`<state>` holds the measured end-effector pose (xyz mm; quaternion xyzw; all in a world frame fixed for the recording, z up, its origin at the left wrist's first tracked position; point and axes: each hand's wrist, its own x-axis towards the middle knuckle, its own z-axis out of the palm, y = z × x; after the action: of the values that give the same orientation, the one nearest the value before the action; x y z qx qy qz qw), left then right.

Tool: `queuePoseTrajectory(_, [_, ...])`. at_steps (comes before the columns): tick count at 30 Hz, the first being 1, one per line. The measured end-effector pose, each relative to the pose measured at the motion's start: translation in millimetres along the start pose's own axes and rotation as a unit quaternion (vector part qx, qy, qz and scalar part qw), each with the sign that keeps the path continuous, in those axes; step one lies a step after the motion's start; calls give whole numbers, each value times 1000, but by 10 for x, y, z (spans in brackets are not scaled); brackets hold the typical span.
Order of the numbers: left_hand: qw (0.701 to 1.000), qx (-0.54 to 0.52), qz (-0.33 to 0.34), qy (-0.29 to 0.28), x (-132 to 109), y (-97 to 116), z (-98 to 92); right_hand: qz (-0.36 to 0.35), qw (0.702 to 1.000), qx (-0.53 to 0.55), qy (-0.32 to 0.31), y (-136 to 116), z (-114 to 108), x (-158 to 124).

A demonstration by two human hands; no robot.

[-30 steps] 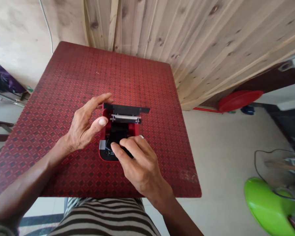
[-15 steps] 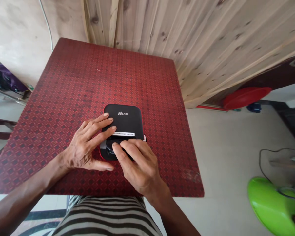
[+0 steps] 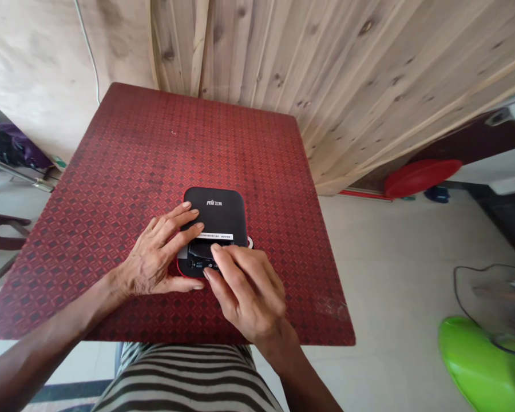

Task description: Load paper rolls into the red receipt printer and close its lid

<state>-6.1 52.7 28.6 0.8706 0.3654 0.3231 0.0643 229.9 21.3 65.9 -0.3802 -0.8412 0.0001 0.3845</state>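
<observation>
Lid [image 3: 223, 214] lowered onto device [image 3: 197, 268] since one second ago

Left hand [image 3: 152, 260] spreads its fingers wide across the lid's left edge. Right hand [image 3: 251, 292] bends its fingers at the front slot [image 3: 201, 249]; grip cannot be told. Lid conceals the interior; slot contents are indistinct. Device rests on the red table [image 3: 292, 229].

prob. home rm, plank wall [image 3: 274, 63], red patterned tbl [image 3: 227, 149], pale flr [image 3: 381, 274]

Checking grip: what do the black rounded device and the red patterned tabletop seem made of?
Black rounded device: likely matte plastic, as its surface looks even with little glare.
Red patterned tabletop: perhaps vinyl or laminate, with a soft sheen over repeating diamonds.
</observation>
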Motion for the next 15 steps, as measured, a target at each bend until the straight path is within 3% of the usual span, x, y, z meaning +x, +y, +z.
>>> queuePoseTrajectory(3, [1000,-13,-21,6,-71,68,10,35,998,18,46,-32,-27,-179])
queuePoseTrajectory(8, [995,10,-46,84,-318,226,31,132,983,40,123,-94,29,-470])
queuePoseTrajectory(11, [993,19,-51,107,-447,253,83,172,975,58,128,-81,75,-517])
queuePoseTrajectory(15, [991,20,-46,121,-500,220,161,156,981,37,107,16,92,-515])
